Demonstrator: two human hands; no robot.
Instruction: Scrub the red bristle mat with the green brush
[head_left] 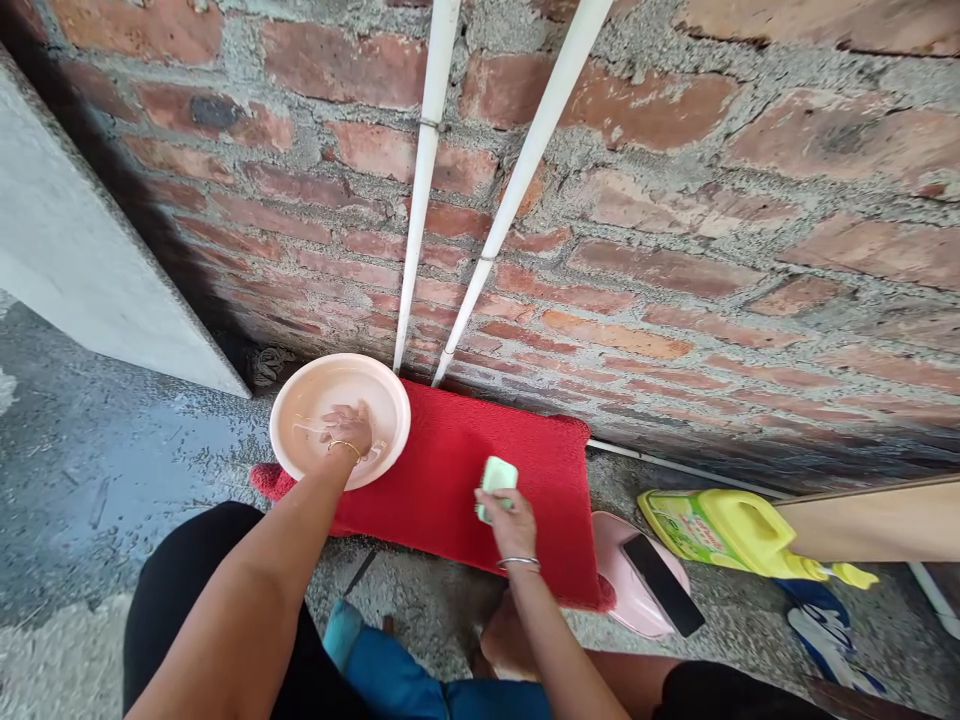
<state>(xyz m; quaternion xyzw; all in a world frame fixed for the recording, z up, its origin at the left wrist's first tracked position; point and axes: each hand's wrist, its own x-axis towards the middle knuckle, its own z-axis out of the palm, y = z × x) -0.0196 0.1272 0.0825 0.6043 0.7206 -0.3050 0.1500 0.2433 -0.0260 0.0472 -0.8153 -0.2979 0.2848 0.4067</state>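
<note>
A pale pink basin (280, 421) with water in it sits at the left end of a red mat (442, 440). My left hand (349, 428) dips into the basin, its fingers apart and partly under the water. Over the middle of the mat, my right hand (511, 520) grips a light green scrub brush (499, 474) by its near side. Whether the brush touches the mat, I cannot tell. The mat has a fluffy pile along its edges.
At the mat's right end, a dark phone (663, 584) lies across a pink plastic stool or lid (619, 570). Farther right are a yellow detergent jug (731, 530) on its side and a slipper (829, 635). White pipes (517, 180) run down the brick wall (660, 200); a grey slab (105, 230) leans left.
</note>
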